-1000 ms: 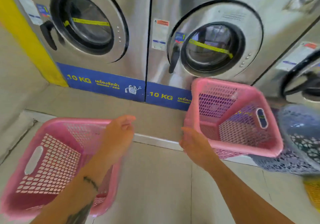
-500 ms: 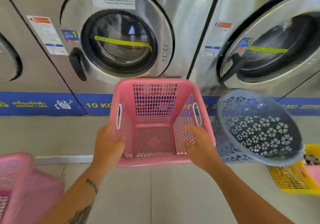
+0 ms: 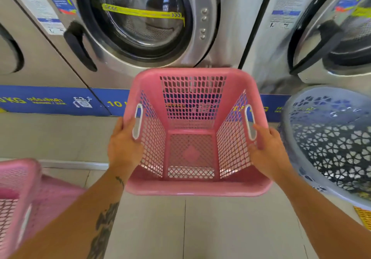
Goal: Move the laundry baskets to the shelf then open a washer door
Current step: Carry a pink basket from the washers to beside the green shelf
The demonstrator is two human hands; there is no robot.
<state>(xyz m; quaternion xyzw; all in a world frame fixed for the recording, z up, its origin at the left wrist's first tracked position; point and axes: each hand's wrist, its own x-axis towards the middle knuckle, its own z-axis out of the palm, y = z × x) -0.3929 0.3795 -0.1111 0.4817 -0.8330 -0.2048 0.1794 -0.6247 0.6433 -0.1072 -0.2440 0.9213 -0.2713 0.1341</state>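
Two hands are gripping the pink basket (image 3: 192, 138) in front of the washer door (image 3: 140, 18): left hand (image 3: 124, 146) and right hand (image 3: 269, 150) closing around its side walls by the handles. Next, probably carrying it to the unseen shelf.

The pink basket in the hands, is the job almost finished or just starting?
Just starting, it looks like. Done: nothing that shows; no shelf is in view. In hand: the left hand and right hand grip the empty pink basket by its sides. Left: another pink basket, a grey basket and a yellow one wait on the floor, and the washer door is shut.
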